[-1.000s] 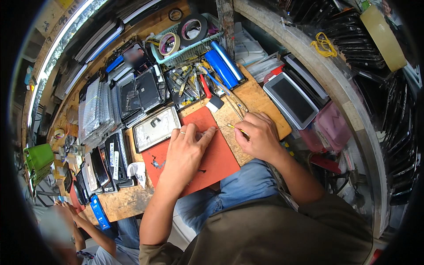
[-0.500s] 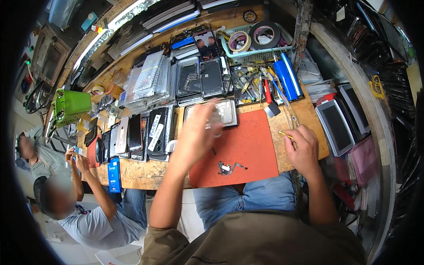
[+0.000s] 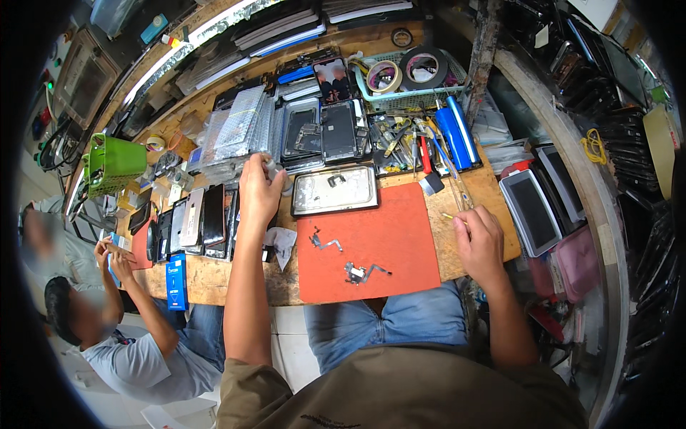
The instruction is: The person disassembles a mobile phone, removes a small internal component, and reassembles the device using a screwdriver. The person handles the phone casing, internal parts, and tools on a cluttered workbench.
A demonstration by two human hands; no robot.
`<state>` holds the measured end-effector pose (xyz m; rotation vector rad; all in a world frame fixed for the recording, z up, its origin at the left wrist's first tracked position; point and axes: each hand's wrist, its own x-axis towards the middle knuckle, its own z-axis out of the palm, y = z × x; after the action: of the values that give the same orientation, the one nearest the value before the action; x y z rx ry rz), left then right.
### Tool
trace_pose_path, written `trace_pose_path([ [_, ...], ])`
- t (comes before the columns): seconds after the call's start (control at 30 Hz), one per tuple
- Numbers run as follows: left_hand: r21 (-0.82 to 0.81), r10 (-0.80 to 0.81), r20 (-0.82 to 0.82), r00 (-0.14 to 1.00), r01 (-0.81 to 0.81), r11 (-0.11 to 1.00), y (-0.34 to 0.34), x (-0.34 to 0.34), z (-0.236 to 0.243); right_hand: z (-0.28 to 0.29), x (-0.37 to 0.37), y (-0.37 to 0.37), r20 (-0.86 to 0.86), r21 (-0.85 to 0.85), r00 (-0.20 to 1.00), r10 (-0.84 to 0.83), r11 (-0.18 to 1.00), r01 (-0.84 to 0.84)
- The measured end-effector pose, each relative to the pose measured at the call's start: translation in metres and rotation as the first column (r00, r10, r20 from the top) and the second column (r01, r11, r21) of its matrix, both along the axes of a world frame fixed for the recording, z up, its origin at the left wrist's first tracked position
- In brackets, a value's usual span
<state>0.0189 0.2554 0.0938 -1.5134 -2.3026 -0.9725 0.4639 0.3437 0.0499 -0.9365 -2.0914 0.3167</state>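
Observation:
My left hand [image 3: 259, 189] is closed around a small whitish bottle-like thing [image 3: 271, 167], mostly hidden by its fingers, beside the bubble-wrapped stack. Between the fingers of my right hand [image 3: 479, 239] is a thin yellow-tipped tool [image 3: 449, 216], at the right of the orange mat [image 3: 386, 229]; its kind is unclear. Two small flex cables with connectors lie apart on the mat, an upper flex cable [image 3: 326, 242] and a lower flex cable [image 3: 366, 273]. A pale metal device housing [image 3: 334, 200] with a dark rim rests flat across the mat's far left edge.
Bubble-wrapped packs [image 3: 232, 132] and opened tablets [image 3: 343, 136] stand behind. Screwdrivers and other tools [image 3: 400, 146] fill a tray below a basket [image 3: 411, 100] with tape rolls. Phones [image 3: 213, 214], a crumpled white tissue [image 3: 282, 245] and a blue box [image 3: 176, 282] sit left, near a seated co-worker [image 3: 128, 343].
My left hand has moved left from over the housing to beside the bubble-wrapped packs. The upper flex cable and the tissue now show. My right hand stays nearly still.

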Motion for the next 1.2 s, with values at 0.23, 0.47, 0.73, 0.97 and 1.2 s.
trace_pose_path([
  [0.23, 0.125, 0.076, 0.065, 0.995, -0.083, 0.989, -0.003, 0.017, 0.005, -0.006, 0.0, 0.004, -0.025, -0.037, 1.0, -0.001, 0.999, 0.0],
  [0.47, 0.063, -0.052, 0.017, 0.999, 0.051, 0.997, -0.111, 0.145, -0.004, 0.016, -0.013, -0.029, -0.133, -0.224, 0.987, 0.087, 0.968, -0.115],
  [0.73, -0.029, -0.121, 0.01, 0.993, 0.121, 0.992, -0.146, 0.225, -0.035, 0.023, -0.086, -0.059, 0.023, -0.081, 0.812, 0.583, 0.811, -0.579],
  [0.97, -0.015, -0.132, 0.007, 0.991, 0.132, 0.991, -0.141, 0.223, -0.043, 0.024, -0.096, -0.053, 0.092, -0.099, 0.819, 0.566, 0.824, -0.558],
  [1.2, 0.016, -0.134, 0.003, 0.991, 0.134, 0.991, -0.143, 0.221, -0.046, 0.021, -0.096, -0.052, 0.039, -0.181, 0.847, 0.53, 0.838, -0.515],
])
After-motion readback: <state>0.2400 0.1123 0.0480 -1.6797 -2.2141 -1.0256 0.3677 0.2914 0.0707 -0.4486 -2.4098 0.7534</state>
